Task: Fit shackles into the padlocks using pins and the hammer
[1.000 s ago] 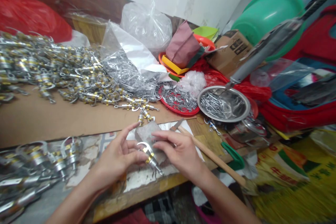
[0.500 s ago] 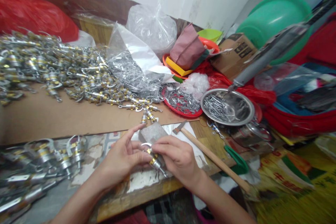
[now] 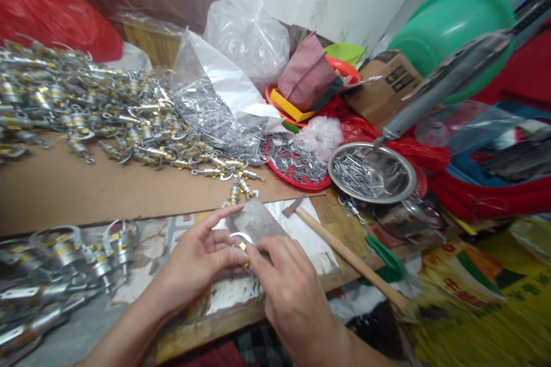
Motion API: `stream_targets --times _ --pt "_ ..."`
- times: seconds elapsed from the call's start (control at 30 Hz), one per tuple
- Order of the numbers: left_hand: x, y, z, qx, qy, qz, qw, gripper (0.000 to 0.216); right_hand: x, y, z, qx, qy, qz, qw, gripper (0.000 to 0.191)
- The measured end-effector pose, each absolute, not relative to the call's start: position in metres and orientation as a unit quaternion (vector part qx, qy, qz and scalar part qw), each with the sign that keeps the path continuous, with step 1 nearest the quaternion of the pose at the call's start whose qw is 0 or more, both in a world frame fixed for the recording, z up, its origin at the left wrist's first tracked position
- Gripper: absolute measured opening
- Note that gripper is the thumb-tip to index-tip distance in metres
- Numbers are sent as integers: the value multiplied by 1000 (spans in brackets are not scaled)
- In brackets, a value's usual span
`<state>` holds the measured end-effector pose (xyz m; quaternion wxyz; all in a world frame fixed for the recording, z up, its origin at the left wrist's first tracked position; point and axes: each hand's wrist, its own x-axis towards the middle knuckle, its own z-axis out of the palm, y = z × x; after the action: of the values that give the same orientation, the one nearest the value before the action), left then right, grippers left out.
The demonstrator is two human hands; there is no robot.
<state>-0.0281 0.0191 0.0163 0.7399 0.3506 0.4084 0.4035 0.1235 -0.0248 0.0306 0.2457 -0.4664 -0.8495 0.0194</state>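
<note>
Your left hand (image 3: 196,261) and right hand (image 3: 288,287) both have fingers pinched on a small clasp (image 3: 241,242), held over the grey block (image 3: 257,221) on the worktop (image 3: 86,195); a hammer (image 3: 340,252) lies just right.

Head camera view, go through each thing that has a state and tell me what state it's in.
Left hand: pinching the small metal fitting.
Right hand: fingertips on the same fitting.
Metal block: lying flat under the fitting.
Hammer: lying on the table, unheld.
Steel bowl: upright, holding pins.
Red plate: loaded with metal parts.
Clear bag: open, parts spilling.
</note>
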Motion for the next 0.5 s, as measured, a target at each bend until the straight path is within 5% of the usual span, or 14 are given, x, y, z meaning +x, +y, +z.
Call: stream_targets --times 0.5 --pt "-29 20 15 371 415 405 725 78 129 25 60 -388 -910 109 99 16"
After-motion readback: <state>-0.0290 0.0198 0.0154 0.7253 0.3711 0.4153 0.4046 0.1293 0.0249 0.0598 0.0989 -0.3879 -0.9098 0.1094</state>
